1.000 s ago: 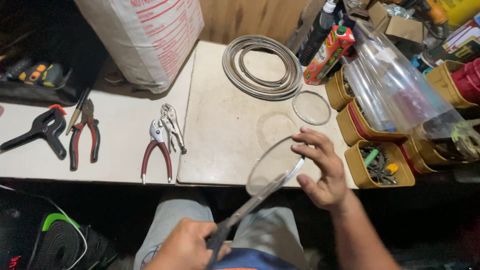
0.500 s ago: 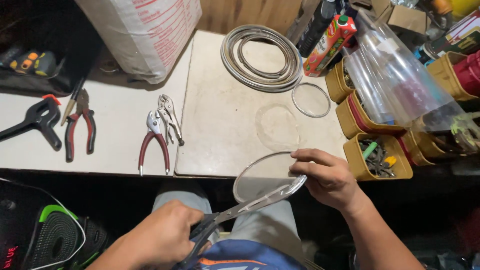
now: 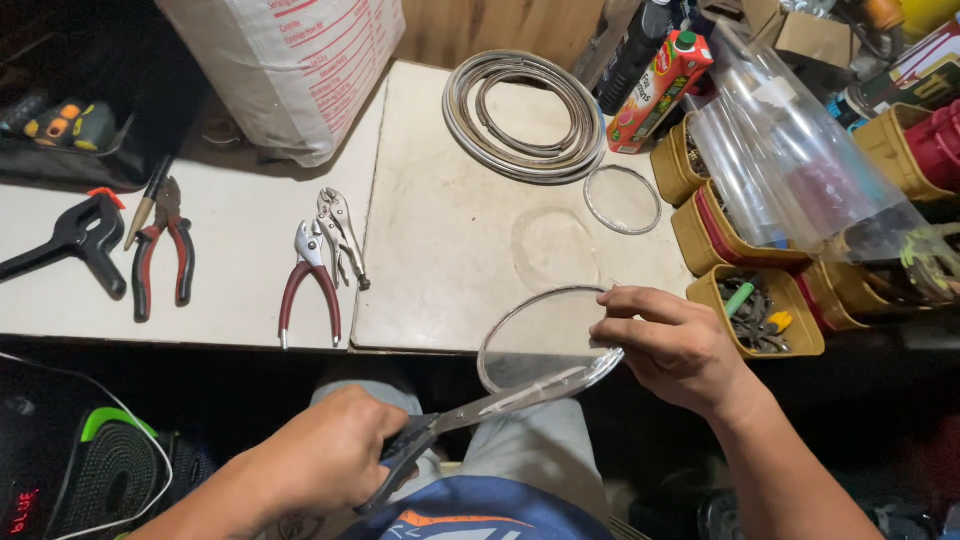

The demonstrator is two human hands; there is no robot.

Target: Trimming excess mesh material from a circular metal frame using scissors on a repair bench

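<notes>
Left hand [image 3: 325, 460] clenched around scissors [image 3: 470, 415] handles, blades touching clear round disc [image 3: 540, 335], possibly plastic. Right hand [image 3: 675, 345] grips disc's right edge, held over near table [image 3: 440, 260] edge. Pliers [image 3: 310, 280] lie left.

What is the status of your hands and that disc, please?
Left hand grips scissors. Right hand holds clear disc. Blades at disc's near edge. Nothing in the way.

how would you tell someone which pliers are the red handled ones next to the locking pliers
Start at the big white sack at the back of the white tabletop, then come forward towards the table's front edge. Two tools lie together there: bare metal locking pliers, and just left of them the pliers. Their dark red handles are plain, whereas the pair farther left has red and black handles.
</notes>
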